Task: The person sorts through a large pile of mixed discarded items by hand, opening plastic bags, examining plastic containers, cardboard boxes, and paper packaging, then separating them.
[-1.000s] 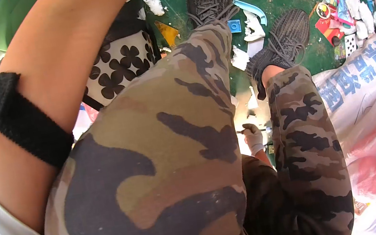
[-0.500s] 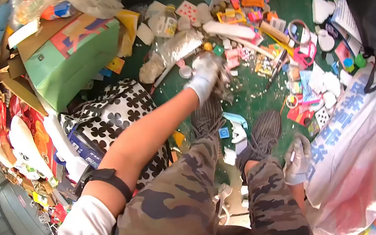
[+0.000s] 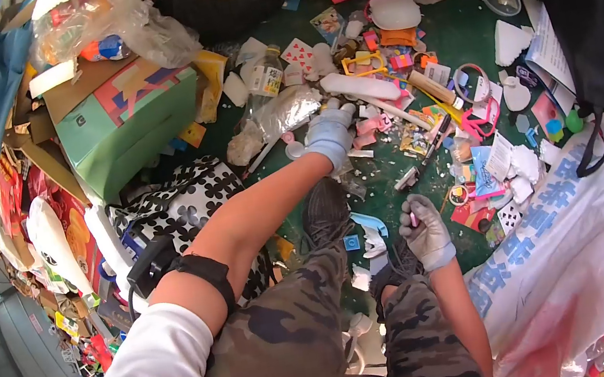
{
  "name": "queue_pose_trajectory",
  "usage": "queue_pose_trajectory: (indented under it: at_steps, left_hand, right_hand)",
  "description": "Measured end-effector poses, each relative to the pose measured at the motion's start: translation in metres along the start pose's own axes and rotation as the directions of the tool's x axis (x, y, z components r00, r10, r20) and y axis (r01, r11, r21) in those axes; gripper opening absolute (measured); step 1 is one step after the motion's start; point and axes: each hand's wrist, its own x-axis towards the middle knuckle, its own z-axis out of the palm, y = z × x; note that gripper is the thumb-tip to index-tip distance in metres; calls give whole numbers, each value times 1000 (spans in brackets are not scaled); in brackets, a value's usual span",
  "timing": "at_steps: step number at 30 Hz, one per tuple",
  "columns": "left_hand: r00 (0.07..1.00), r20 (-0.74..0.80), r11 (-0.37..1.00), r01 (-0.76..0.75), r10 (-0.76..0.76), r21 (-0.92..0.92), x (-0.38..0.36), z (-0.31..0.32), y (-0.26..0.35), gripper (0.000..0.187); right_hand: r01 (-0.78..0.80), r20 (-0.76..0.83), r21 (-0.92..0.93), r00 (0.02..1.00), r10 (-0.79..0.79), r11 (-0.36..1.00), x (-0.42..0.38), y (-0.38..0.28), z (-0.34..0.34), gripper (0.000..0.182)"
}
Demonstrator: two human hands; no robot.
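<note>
My left hand (image 3: 331, 136), in a pale glove, reaches into the loose litter on the green floor. Its fingers look bent and closed; whatever they hold is hidden. Close to it lie a crumpled clear-and-silver plastic bag (image 3: 290, 111), a white elongated piece (image 3: 360, 87) and some pink bits (image 3: 369, 127). My right hand (image 3: 428, 235), in a grey-white glove, is raised above my shoe with its fingers curled. A small pink piece (image 3: 413, 220) shows between thumb and fingers. Just beyond that hand lies a dark stick-like object (image 3: 424, 161).
A green cardboard box (image 3: 131, 129) and a black-and-white clover-patterned bag (image 3: 185, 199) stand on the left. A white woven sack (image 3: 541, 253) with blue lettering lies at right. Farther out are a plastic bottle (image 3: 266, 74), playing cards (image 3: 298, 53) and pink scissors-like frames (image 3: 482, 119).
My right hand has risen and moved forward and left from beside the sack, still with a small piece in it. My left hand has shifted slightly; clear plastic now lies below it.
</note>
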Motion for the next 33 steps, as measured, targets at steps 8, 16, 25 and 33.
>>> queue_pose_trajectory:
  at_steps: [8, 16, 25, 33]
  left_hand:
    - [943, 141, 830, -185, 300, -527, -61, -19, 49, 49]
    - [959, -44, 956, -281, 279, -80, 5, 13, 45, 36]
    - [927, 137, 933, -357, 351, 29, 12, 11, 26, 28]
    - [690, 176, 702, -630, 702, -332, -46, -11, 63, 48]
  right_hand:
    - [-47, -61, 135, 997, 56, 990, 13, -8, 37, 26]
    - [-44, 8, 110, 999, 44, 993, 10, -7, 7, 19]
    - [-16, -61, 89, 998, 22, 996, 15, 3, 5, 20]
    - [-27, -90, 284, 994, 54, 959, 22, -1, 6, 20]
